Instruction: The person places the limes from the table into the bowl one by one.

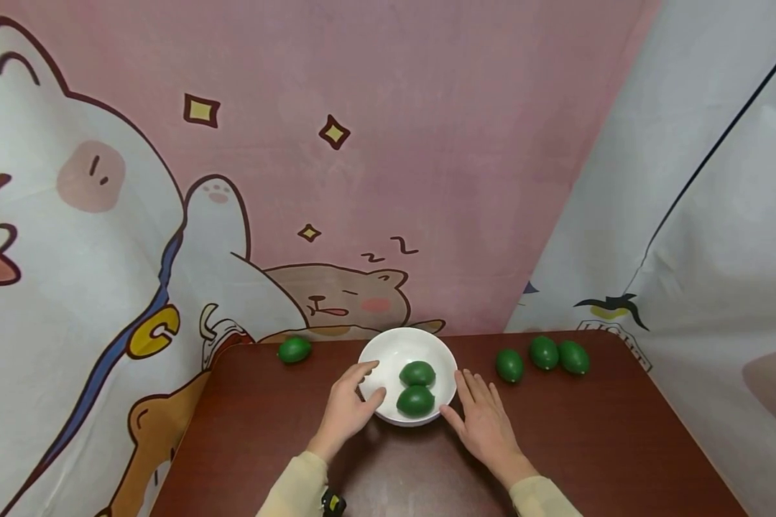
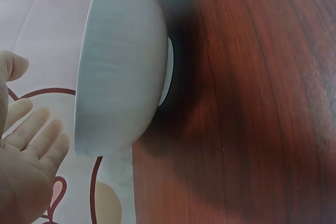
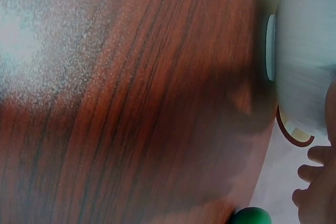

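Got round white bowl (image 1: pixel 388 352) between left hand (image 1: pixel 348 408) and right hand (image 1: pixel 483 425), far side of reddish-brown wooden table (image 1: pixel 265 424), two green oval fruits (image 1: pixel 417 401) inside. Fingers relaxed, gripping nothing; can't tell rim contact.

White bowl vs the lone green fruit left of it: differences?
The bowl is white; the lone fruit is green. The bowl is larger than the lone fruit. The bowl holds two green fruits; the lone fruit lies on the table. Both have rounded outlines.
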Action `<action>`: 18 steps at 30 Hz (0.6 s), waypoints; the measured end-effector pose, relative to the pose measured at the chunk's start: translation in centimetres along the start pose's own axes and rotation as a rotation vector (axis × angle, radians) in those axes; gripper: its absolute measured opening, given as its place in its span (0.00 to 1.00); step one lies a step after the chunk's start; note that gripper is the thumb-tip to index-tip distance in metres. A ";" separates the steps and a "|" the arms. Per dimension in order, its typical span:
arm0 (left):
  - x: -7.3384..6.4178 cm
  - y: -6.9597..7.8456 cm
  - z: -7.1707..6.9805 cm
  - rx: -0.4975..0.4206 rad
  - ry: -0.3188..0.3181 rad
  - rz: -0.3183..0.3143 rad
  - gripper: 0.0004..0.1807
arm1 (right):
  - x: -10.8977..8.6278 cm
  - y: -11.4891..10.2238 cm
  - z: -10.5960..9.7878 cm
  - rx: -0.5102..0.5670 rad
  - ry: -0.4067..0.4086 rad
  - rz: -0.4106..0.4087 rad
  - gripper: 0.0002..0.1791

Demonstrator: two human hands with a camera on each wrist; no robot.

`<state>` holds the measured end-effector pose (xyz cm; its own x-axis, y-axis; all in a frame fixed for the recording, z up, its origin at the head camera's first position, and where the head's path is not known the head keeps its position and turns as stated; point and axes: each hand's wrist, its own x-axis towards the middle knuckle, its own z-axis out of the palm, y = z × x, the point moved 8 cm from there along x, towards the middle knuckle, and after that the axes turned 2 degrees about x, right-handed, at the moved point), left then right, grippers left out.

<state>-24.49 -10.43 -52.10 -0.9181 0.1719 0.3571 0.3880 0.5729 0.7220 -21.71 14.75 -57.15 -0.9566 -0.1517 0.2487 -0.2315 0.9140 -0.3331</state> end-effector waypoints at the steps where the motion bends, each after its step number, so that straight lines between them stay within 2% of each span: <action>1: 0.0 -0.2 -0.1 0.001 -0.002 -0.012 0.26 | 0.0 0.0 0.0 0.000 0.002 -0.001 0.44; 5: -0.2 -0.8 -0.5 0.024 -0.003 -0.043 0.26 | 0.0 -0.1 -0.1 -0.004 0.003 -0.001 0.45; 18: -0.9 -2.5 -2.4 0.057 0.045 -0.053 0.28 | 0.1 0.1 0.2 -0.027 -0.004 -0.001 0.45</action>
<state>-24.41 -13.91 -52.78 -0.9322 0.1046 0.3464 0.3326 0.6250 0.7062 -21.80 14.75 -57.31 -0.9570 -0.1546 0.2453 -0.2282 0.9236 -0.3081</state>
